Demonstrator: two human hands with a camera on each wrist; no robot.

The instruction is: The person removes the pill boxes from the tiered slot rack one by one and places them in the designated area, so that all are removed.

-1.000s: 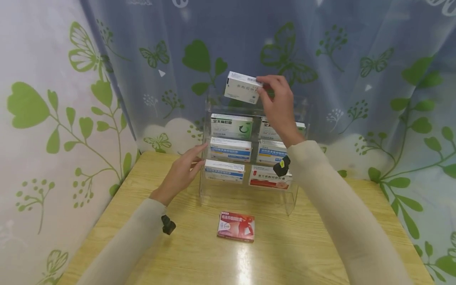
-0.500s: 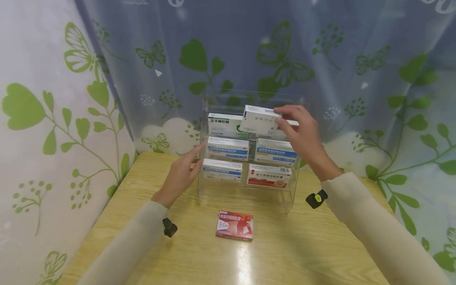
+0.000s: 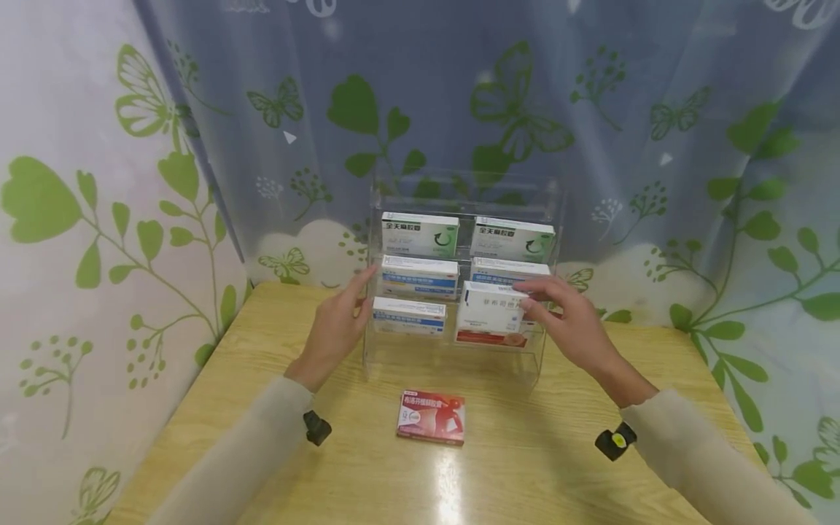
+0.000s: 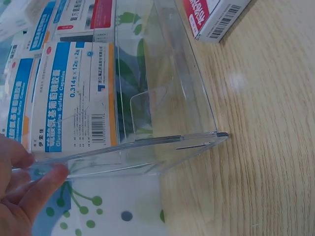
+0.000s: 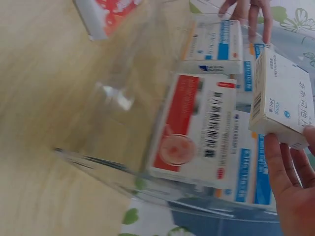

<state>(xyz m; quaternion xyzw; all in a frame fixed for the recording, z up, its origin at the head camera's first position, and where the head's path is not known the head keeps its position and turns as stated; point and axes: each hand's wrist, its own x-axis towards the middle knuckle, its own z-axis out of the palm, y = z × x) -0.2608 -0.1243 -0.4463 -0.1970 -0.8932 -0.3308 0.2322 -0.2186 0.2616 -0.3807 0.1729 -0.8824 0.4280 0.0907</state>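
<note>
My right hand (image 3: 577, 328) pinches a white medicine box (image 3: 491, 309) by its right end. In the head view this box is in front of the lower right of a clear acrylic display stand (image 3: 407, 357), partly covering a red-and-white medicine box (image 3: 482, 338) there. The right wrist view shows the held white box (image 5: 285, 93) tilted, between thumb and fingers. My left hand (image 3: 333, 328) holds the stand's left side edge; in the left wrist view its fingertips (image 4: 51, 174) lie against that clear panel.
Two green-and-white boxes (image 3: 420, 235) fill the stand's upper tier. Blue-striped boxes (image 3: 420, 277) sit in the tiers below. A red medicine box (image 3: 430, 417) lies flat on the wooden table (image 3: 525, 467) before the stand. A patterned curtain (image 3: 420, 87) hangs behind.
My right hand has brought the white box down from above the stand's top to the front of its lower right tier. The left hand has stayed at the stand's left side.
</note>
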